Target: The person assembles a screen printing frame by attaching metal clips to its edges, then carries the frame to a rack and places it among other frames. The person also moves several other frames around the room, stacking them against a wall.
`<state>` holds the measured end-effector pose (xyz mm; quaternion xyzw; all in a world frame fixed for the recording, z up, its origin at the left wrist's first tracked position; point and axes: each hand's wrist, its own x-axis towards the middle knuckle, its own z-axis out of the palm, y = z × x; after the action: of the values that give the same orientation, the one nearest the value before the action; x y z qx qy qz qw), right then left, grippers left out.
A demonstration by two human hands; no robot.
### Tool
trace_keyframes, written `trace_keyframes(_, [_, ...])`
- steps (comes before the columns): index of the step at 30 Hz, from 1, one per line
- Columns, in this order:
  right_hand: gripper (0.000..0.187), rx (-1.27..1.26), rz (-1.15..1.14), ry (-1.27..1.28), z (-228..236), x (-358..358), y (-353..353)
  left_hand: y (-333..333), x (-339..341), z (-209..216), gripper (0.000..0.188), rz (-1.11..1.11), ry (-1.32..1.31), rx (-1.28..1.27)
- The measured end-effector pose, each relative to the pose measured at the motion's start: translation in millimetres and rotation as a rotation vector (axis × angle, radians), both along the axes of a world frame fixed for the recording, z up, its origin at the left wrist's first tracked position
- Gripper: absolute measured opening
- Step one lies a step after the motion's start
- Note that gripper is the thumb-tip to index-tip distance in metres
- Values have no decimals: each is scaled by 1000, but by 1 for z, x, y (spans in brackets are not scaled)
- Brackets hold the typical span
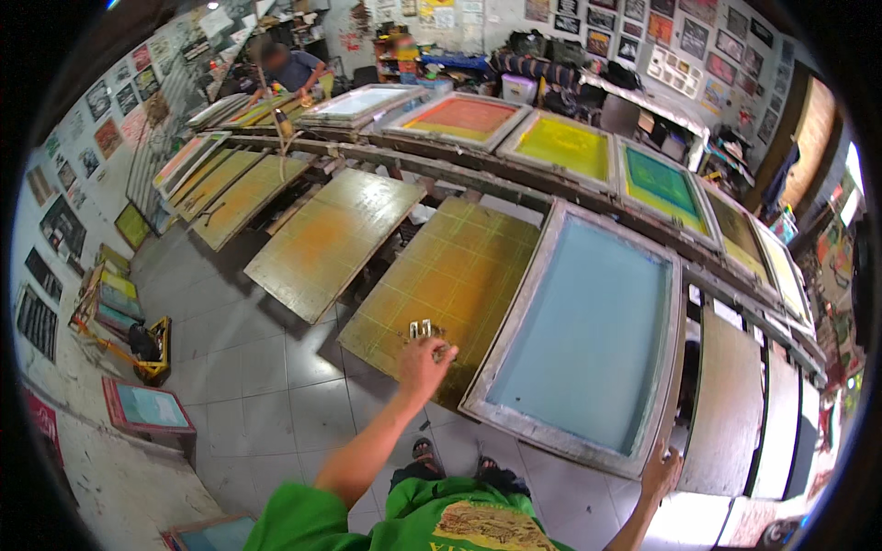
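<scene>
My left hand (pixel 424 369) is above the near edge of a yellow-brown board (pixel 459 266) marked with grid lines. Its fingers are curled together; whatever they hold, if anything, is too small to make out. Just beyond the fingertips, two small pale pieces (pixel 420 328) sit side by side on the board, their kind unclear. To the right lies a large screen-printing frame (pixel 574 340) with light blue mesh and a worn, whitish rim. My right hand (pixel 660 473) is at the frame's near right corner, fingers apart and pointing up, seemingly touching its edge.
More printing boards (pixel 335 234) line the long rack on both sides. Behind them stand frames with orange (pixel 462 118), yellow (pixel 562 147) and green (pixel 661 184) mesh. Another person (pixel 289 72) leans over the far left end. A yellow crate-like holder (pixel 156 354) is on the tiled floor.
</scene>
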<state>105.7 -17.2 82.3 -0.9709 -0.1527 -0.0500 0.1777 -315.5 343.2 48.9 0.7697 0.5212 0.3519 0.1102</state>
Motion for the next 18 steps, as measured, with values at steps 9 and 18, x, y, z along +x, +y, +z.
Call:
trace_keyframes(9, [70,-41,163,-149,-68,30,23,-70,94,-15,93,176,168,-281])
trace_keyframes(18, [63,119,434,193,18,38,15,-93,104,18,107,117,-156,-929])
